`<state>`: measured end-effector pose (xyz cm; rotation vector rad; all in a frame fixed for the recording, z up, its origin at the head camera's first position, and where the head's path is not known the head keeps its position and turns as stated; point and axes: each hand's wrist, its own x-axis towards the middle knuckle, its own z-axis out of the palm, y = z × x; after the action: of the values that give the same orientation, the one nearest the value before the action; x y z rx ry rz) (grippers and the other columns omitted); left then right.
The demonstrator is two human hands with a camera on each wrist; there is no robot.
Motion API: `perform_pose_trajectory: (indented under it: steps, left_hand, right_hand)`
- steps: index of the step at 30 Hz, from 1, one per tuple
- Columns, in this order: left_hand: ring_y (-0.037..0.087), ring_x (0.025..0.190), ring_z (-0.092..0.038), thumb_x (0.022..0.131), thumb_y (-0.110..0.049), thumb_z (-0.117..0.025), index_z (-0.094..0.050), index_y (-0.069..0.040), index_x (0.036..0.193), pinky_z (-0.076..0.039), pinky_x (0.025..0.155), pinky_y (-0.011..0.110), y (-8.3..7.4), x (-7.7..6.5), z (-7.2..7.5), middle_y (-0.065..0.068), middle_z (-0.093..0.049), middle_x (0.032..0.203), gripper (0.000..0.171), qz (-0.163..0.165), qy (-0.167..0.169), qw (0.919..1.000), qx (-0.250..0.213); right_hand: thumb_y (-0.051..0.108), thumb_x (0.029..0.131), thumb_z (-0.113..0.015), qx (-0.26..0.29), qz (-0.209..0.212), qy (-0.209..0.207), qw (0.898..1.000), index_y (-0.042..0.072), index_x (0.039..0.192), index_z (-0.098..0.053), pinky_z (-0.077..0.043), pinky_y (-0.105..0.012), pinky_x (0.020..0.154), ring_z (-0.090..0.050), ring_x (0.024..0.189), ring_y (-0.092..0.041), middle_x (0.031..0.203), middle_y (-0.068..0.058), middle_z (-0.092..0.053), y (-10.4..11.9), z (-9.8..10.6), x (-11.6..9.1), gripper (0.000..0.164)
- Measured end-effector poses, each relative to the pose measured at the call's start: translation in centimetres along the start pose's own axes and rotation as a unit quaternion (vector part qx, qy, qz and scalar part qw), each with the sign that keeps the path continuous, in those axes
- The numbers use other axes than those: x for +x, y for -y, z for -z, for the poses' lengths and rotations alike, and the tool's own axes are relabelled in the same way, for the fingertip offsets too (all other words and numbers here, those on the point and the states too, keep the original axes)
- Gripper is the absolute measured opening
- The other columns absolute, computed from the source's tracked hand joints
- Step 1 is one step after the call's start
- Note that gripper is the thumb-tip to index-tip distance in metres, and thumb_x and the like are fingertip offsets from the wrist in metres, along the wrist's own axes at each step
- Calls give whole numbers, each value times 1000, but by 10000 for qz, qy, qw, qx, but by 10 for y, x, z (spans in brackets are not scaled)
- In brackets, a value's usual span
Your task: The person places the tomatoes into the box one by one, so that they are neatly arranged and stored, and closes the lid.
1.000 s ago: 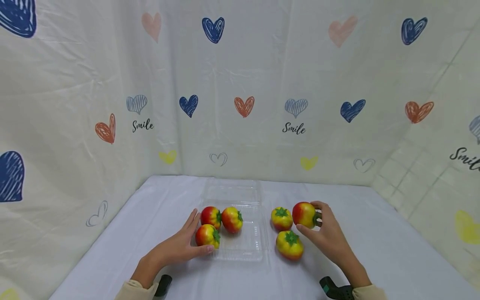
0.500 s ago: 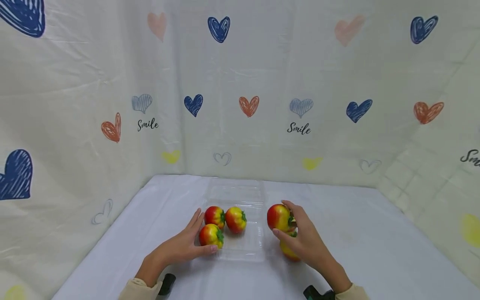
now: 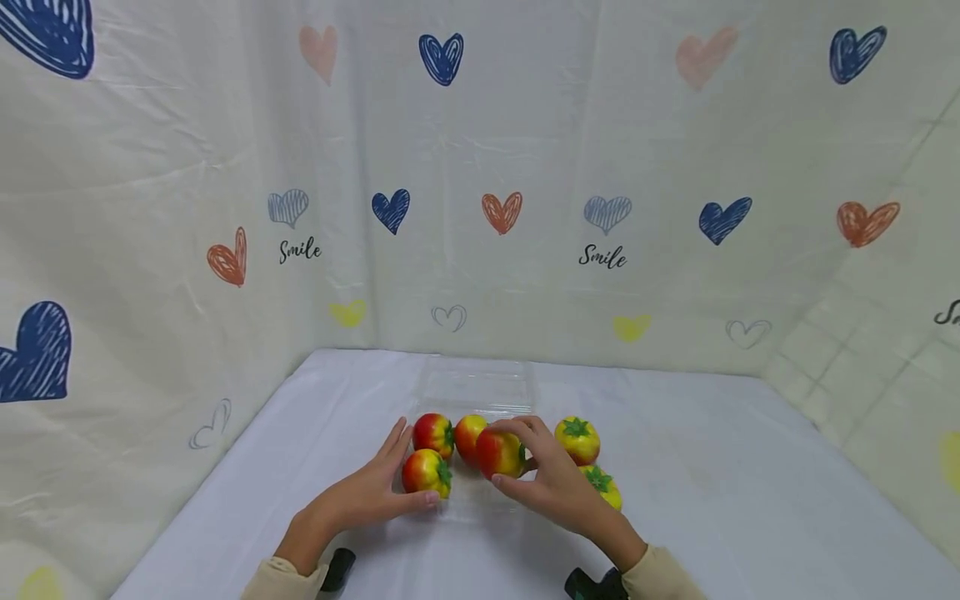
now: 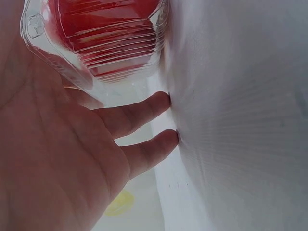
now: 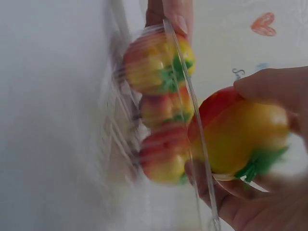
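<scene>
My right hand [image 3: 558,475] grips a red and yellow bell pepper [image 3: 500,454] between thumb and fingers, over the right part of a clear plastic container [image 3: 480,500]. In the right wrist view, this held bell pepper [image 5: 240,132] is at the container's rim, its green leafy top toward my palm. Three similar bell peppers [image 3: 426,472] sit inside, toward the left; the held one partly covers one of them. Along the container's left side lies my left hand [image 3: 367,500], fingers straight, thumb at the front corner. In the left wrist view two fingertips [image 4: 163,98] touch the tablecloth beside the container wall.
Two more bell peppers [image 3: 577,440] stand on the white tablecloth [image 3: 712,483] right of the container, the nearer one partly behind my right hand. The container's clear lid [image 3: 476,383] lies folded back toward the heart-printed curtain [image 3: 525,283].
My right hand has carried the gripped bell pepper leftward, from beside the two loose ones to over the container. The left hand has stayed at the container's side.
</scene>
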<state>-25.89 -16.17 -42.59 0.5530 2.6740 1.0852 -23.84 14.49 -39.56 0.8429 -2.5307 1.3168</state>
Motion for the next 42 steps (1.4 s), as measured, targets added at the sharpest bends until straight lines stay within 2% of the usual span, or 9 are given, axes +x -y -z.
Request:
perform_pose_trajectory:
  steps: [5,10,16,20,27,33,42]
  left_hand:
    - [40,161,-20,90,-68,-75,-8,-7,173,-31,121,66,1,3,-2,12,4,180,123,-87,-3,10000,-36]
    - [41,161,-20,89,-68,-76,-8,-9,173,-31,120,68,3,3,-3,11,4,180,124,-8,-25,10000,-68]
    - [42,160,-23,89,-69,-75,-8,-9,173,-33,119,68,4,1,-1,12,4,180,123,35,-30,10000,10]
    - [43,160,-23,90,-69,-74,-7,-7,173,-32,120,67,4,0,-1,13,5,180,123,-35,-15,10000,5]
    - [42,160,-22,90,-69,-74,-7,-7,173,-31,120,67,3,-1,0,14,5,180,123,-82,-14,10000,50]
    - [43,160,-22,91,-69,-74,-6,-7,173,-31,120,68,2,-1,1,14,5,179,123,-87,-31,9999,66]
    - [43,160,-21,90,-69,-74,-7,-6,172,-32,119,68,1,-1,0,14,5,179,123,-77,-12,9999,79]
  right_hand:
    - [27,97,-82,168,-154,109,9997,21,140,-63,-62,-33,85,-57,123,-28,139,-8,-56,1,-12,2,48]
    - [25,102,-75,141,-148,288,9994,19,140,-62,-61,-31,86,-55,118,-25,137,-8,-54,-1,-19,4,41]
    - [31,101,-78,-84,-256,462,9986,11,145,-56,-60,-29,90,-56,120,-25,141,-9,-56,-3,-24,8,53]
    - [36,99,-79,-191,-395,576,9974,7,147,-55,-62,-34,92,-58,117,-25,138,-10,-56,-3,-26,8,61]
    - [37,99,-80,-349,-304,670,9967,9,143,-59,-58,-48,102,-59,117,-26,133,-9,-56,-3,-28,10,57]
    - [35,98,-82,-498,-138,603,9968,8,140,-62,-58,-45,101,-60,112,-24,130,-6,-58,-3,-32,10,54]
    - [35,100,-80,-685,-256,688,9949,6,144,-62,-59,-46,100,-62,114,-26,135,-11,-60,0,-32,8,56]
